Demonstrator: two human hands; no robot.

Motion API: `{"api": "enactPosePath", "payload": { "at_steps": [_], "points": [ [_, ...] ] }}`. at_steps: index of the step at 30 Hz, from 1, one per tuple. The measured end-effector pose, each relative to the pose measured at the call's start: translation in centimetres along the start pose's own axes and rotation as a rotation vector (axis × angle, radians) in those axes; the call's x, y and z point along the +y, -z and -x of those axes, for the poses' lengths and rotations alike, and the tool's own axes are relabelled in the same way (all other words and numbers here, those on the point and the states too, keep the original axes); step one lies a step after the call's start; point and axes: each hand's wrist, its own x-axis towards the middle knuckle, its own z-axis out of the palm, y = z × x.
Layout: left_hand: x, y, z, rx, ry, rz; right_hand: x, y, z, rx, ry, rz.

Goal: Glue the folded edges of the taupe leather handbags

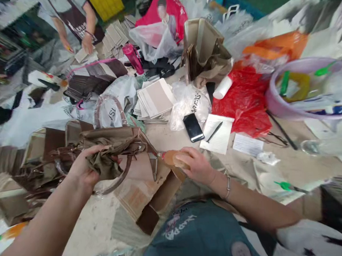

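Note:
My left hand [85, 170] is closed on a bunch of olive-brown fabric [106, 164] that belongs to a brown bag [113, 137] with a curved strap, lying at the middle left of the table. My right hand [195, 165] grips the rounded wooden handle of a small tool [173, 158]; its metal tip points left toward the bag. Under both hands lie flat brown cardboard pieces [146, 201].
A black phone [193, 127], a notepad with a pen [217, 133], a stack of grey cards [156, 98], red plastic [244, 100] and a lilac basin [304, 91] crowd the table. Another person's hands [76, 43] work at the far left end.

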Motion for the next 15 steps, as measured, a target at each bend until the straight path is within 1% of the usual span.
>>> {"api": "enactPosePath", "payload": {
  "at_steps": [3,5,8,12,15],
  "points": [
    [-0.2,0.25,-0.18,-0.004,-0.011,-0.016,-0.59,0.46,-0.07,0.001,-0.086,-0.077],
    [-0.29,0.5,-0.44,-0.027,-0.013,-0.03,-0.68,0.66,-0.24,0.034,-0.13,-0.123],
    [-0.39,0.7,-0.7,-0.063,-0.022,-0.028,-0.54,0.81,-0.48,0.074,-0.15,-0.123],
    [-0.43,0.59,-0.41,-0.06,-0.016,-0.025,-0.62,0.9,-0.46,0.013,-0.131,-0.088],
    [-0.43,0.57,-0.03,-0.05,-0.003,-0.034,-0.95,0.97,-0.31,-0.003,-0.161,-0.087]
  ]
}}
